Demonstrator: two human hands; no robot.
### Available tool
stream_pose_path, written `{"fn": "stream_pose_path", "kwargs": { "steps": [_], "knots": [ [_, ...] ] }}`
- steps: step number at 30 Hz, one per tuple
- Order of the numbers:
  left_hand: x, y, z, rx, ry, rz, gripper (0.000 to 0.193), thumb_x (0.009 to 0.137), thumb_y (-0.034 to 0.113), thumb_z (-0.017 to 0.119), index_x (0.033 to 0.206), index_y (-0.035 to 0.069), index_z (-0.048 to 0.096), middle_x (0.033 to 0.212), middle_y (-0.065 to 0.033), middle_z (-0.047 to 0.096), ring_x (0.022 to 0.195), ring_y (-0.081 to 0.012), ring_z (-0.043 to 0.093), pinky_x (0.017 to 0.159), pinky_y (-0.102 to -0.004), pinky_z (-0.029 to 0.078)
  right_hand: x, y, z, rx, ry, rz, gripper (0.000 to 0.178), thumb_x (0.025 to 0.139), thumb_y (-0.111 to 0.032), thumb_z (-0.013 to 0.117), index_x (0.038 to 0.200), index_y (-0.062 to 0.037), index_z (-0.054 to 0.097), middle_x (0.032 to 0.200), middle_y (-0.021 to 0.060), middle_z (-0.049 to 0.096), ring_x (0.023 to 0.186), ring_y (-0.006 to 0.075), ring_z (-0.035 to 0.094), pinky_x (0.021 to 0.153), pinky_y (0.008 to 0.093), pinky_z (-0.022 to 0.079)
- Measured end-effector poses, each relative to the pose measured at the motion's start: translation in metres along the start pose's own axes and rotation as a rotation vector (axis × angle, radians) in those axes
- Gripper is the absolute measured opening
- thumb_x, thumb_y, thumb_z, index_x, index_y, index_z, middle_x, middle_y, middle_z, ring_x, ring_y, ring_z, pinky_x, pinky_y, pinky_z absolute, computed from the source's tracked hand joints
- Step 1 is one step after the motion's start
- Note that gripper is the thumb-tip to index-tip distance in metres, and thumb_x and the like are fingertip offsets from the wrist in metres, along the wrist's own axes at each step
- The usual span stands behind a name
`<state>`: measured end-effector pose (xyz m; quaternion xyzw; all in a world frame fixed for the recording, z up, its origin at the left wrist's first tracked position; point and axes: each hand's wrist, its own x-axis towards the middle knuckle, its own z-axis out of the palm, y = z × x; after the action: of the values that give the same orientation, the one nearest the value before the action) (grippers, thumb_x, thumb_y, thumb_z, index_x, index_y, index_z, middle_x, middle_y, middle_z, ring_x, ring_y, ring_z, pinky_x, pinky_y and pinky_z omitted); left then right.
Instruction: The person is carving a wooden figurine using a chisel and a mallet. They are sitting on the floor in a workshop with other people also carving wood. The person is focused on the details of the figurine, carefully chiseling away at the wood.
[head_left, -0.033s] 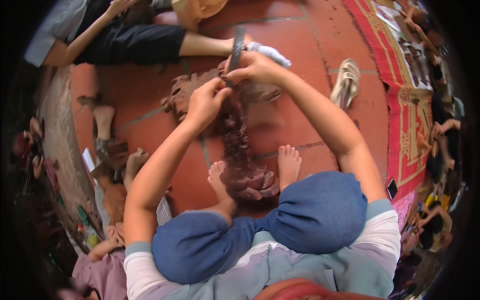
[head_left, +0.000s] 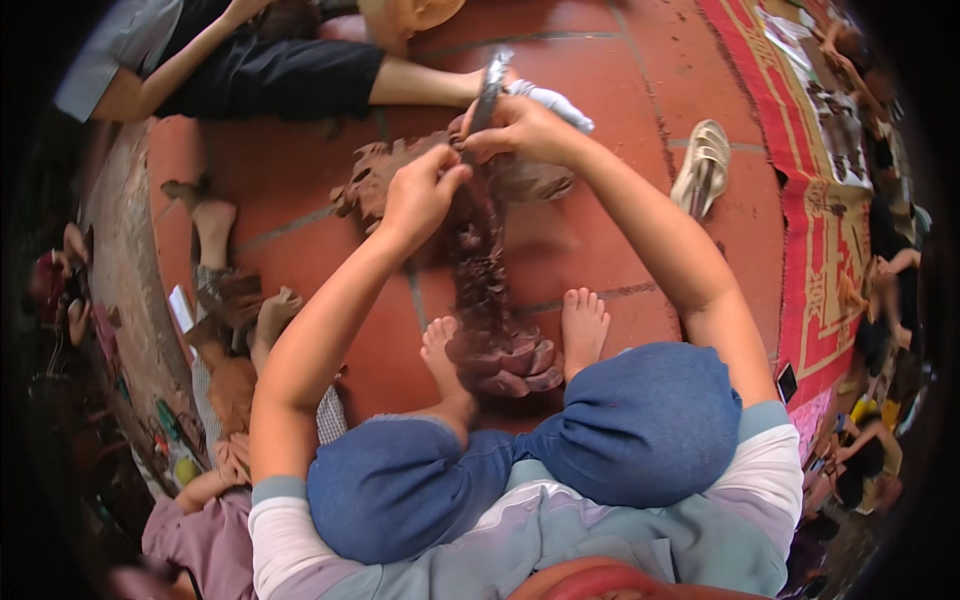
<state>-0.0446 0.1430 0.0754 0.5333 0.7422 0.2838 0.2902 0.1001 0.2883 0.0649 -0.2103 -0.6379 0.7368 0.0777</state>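
Observation:
A dark reddish-brown wood carving (head_left: 478,260) stretches away from me over the tiles, its petal-shaped base (head_left: 515,365) between my bare feet. At its far end, my right hand (head_left: 530,130) is closed on a narrow dark grey strip (head_left: 489,88), which sticks up past the fingers with a shiny tip. I cannot make out whether the strip is a file or abrasive paper. My left hand (head_left: 418,198) is pinched beside the strip's lower end, at the carving; the fingers hide what they hold there. A lighter brown, ragged-edged carved part (head_left: 375,180) spreads out beyond my left hand.
Another person's outstretched leg (head_left: 420,84) with a white sock (head_left: 550,102) lies just beyond my hands. A beige shoe (head_left: 703,165) rests on the red tiles to the right, near a red and gold mat (head_left: 815,240). More people sit along both sides.
The whole view has shifted slightly, with the scene a little further right. Both hands keep their places at the carving's far end, and the strip stays in my right hand.

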Motion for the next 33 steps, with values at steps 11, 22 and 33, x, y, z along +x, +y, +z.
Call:
{"fn": "stream_pose_path", "kwargs": {
  "steps": [11, 22, 33],
  "knots": [
    [0.0, -0.001, -0.004, -0.382, -0.023, -0.205, 0.016, 0.092, 0.019, 0.062, 0.091, 0.003, 0.064, 0.076, 0.0034, 0.06, 0.07, -0.0063, 0.054, 0.064, -0.0225, 0.044, 0.002, -0.014, 0.005, -0.009, 0.016, 0.018, 0.018, 0.09, -0.017, 0.066, 0.101, -0.0031, 0.06, 0.117, 0.0103, 0.062, 0.089, 0.0126, 0.063, 0.075, 0.0258, 0.055],
    [-0.073, -0.025, 0.0, -0.846, 0.088, -0.355, 0.024, 0.094, 0.023, 0.059, 0.11, 0.006, 0.059, 0.096, -0.0011, 0.057, 0.08, -0.0074, 0.054, 0.071, -0.0227, 0.045, -0.028, -0.005, 0.023, 0.191, 0.184, 0.116, 0.021, 0.09, -0.018, 0.066, 0.104, -0.004, 0.059, 0.09, 0.0013, 0.061, 0.076, 0.008, 0.061, 0.069, 0.0221, 0.054],
    [-0.162, -0.066, 0.066, -0.776, -0.105, -0.596, 0.034, 0.094, 0.024, 0.057, 0.124, 0.01, 0.047, 0.107, -0.0011, 0.054, 0.086, -0.0079, 0.051, 0.07, -0.0247, 0.046, -0.01, 0.019, 0.043, 0.075, 0.188, 0.077, 0.014, 0.089, -0.012, 0.064, 0.099, -0.0062, 0.057, 0.1, 0.0014, 0.057, 0.087, 0.0094, 0.059, 0.07, 0.023, 0.053]
  ]
}}
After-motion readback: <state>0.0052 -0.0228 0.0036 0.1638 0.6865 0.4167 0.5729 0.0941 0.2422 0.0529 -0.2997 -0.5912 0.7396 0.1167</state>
